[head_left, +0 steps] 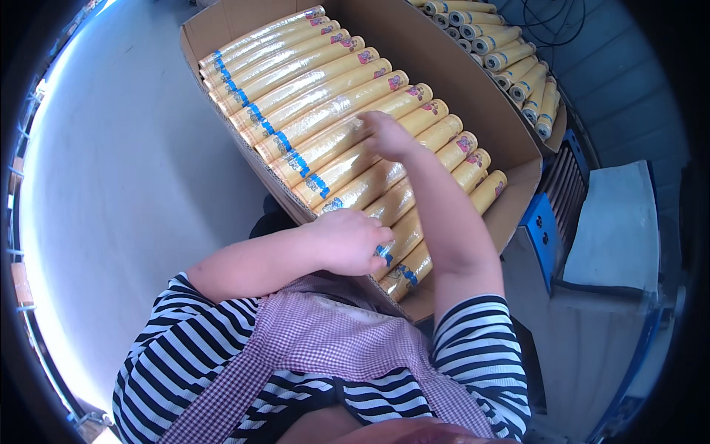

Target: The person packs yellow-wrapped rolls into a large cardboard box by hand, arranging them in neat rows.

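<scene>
Plastic-wrapped yellow rolls [318,111] lie side by side in a large open cardboard box [495,111]. They carry blue print near one end and small pink pictures near the other. My right hand [386,137] is over the middle rolls, its fingers loosely bent and apart at their shiny wrap; it grips no roll. My left hand [349,241] is over the near ends of the front rolls, fingers curved down beside the blue print and not wrapped round any roll. Whether its fingertips touch the wrap cannot be made out.
More yellow rolls [510,55] are piled in another box behind, at the far right. A slatted rack with a blue end plate [546,229] stands right of the box, next to a pale sheet-covered surface [617,222]. Dark cables [555,22] hang at the upper right.
</scene>
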Action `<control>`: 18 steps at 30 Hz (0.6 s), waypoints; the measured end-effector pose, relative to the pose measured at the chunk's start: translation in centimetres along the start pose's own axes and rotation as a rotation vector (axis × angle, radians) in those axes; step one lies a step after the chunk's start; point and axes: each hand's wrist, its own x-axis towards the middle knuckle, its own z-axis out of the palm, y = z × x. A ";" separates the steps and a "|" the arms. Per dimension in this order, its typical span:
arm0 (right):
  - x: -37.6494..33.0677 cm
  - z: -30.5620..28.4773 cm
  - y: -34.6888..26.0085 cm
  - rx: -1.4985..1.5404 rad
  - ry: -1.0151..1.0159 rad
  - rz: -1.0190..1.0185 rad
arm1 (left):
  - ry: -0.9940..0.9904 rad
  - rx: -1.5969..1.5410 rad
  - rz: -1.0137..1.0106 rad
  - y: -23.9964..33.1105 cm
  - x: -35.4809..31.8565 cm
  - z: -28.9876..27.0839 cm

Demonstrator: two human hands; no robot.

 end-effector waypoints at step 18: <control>-17.8 -6.8 15.5 -0.357 -0.017 0.670 | -0.217 0.028 -0.164 0.8 0.8 -0.7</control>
